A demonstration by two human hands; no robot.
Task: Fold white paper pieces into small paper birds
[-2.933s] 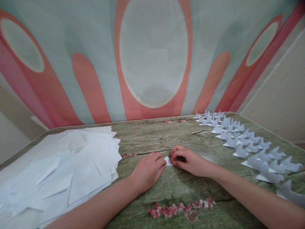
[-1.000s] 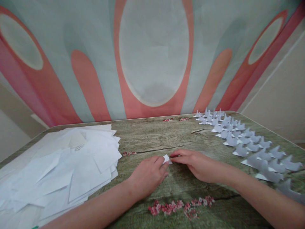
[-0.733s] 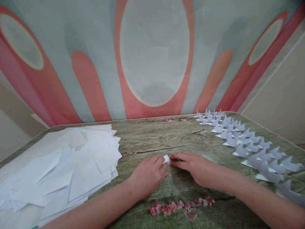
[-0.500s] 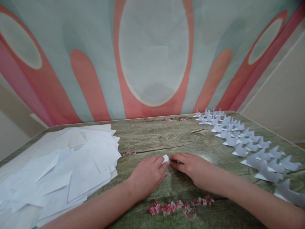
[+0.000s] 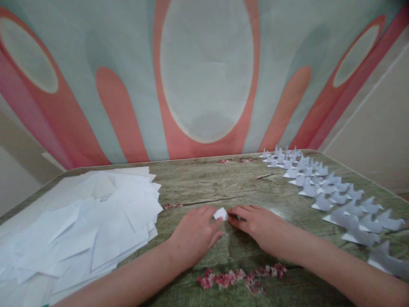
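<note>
A small folded piece of white paper (image 5: 220, 213) lies between my hands at the middle of the table. My left hand (image 5: 194, 228) is at its left side, fingertips by the left edge and thumb over the lower edge in a loose pinch. On the other side, my right hand (image 5: 252, 219) grips the right corner between thumb and fingers. The fingertips of that hand partly hide the corner.
A broad heap of white paper sheets (image 5: 118, 213) covers the table's left part. Several rows of folded paper birds (image 5: 322, 201) stand along the right side. The wood-patterned table (image 5: 204, 183) meets a coral and grey-green patterned backdrop (image 5: 207, 76).
My left hand has slid slightly left and its fingers have loosened, so more of the folded paper shows. My right hand has hardly moved.
</note>
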